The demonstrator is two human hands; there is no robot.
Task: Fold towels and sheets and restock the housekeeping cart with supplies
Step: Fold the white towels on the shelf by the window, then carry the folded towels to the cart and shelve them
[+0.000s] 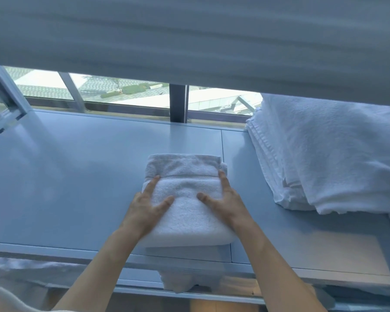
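Flanking towel [187, 206]: linen stack [329, 158] R.

Pale ledge [77, 167] beneath a low window [126, 91]; drawn blind [189, 37] above; daylit rooftops outside

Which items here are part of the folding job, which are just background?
Job: folded towel under left hand and right hand; towel pile at right.
Background: white ledge, window, blind.
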